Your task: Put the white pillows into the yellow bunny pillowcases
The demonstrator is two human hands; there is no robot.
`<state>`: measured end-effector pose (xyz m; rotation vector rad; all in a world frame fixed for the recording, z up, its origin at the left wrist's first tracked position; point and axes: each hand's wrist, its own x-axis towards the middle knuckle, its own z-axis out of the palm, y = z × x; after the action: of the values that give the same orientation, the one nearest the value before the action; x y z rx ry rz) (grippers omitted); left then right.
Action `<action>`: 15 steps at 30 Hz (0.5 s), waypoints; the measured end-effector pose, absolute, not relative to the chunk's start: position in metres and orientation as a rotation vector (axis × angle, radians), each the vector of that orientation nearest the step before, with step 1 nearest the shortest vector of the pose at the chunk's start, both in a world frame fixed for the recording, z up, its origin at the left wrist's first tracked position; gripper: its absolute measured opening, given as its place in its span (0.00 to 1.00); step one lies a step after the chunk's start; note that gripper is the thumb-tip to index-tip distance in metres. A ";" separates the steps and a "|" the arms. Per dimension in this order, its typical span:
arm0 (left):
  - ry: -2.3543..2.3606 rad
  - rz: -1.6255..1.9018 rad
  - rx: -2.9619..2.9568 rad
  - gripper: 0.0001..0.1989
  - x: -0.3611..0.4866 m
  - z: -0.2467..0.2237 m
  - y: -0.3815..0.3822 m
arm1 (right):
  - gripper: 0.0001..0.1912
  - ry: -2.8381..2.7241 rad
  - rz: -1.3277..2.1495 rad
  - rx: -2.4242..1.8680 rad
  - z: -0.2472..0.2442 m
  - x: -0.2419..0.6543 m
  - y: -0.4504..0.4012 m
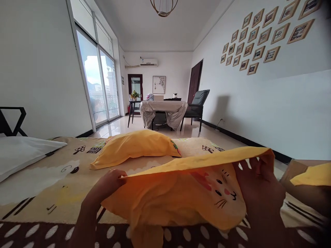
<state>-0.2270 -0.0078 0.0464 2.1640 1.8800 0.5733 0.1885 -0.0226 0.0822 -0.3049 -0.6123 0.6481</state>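
Observation:
A yellow-orange pillowcase (176,196) with a printed cat face hangs over the near part of the bed, its upper edge stretched between my hands. My left hand (112,184) pinches the left end of that edge. At the right end my right hand (261,182) is behind the cloth's top corner, fingers partly covered by it and gripping it. Beyond the cloth, a yellow pillow (137,146) lies flat on the cream blanket (64,206), which has animal prints and a dark spotted border.
A white pillow (23,153) lies at the left. More yellow cloth (314,174) shows at the right edge. Past the bed stand a covered table (164,106), a black chair (198,106) and a plant stand (134,106).

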 end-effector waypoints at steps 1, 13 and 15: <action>1.927 0.559 2.136 0.07 -0.231 0.036 0.001 | 0.12 -0.596 0.637 -0.305 0.083 0.188 -0.022; 2.214 1.897 1.173 0.20 -0.243 0.065 -0.017 | 0.11 -0.692 0.676 -0.316 0.074 0.182 -0.018; 1.893 2.154 1.000 0.20 -0.237 0.080 -0.030 | 0.13 -0.689 0.666 -0.324 0.077 0.179 -0.021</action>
<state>-0.2365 -0.0299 0.0800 1.0000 1.8929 2.1541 0.1790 -0.0208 0.0768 -0.3236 -0.6888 0.6661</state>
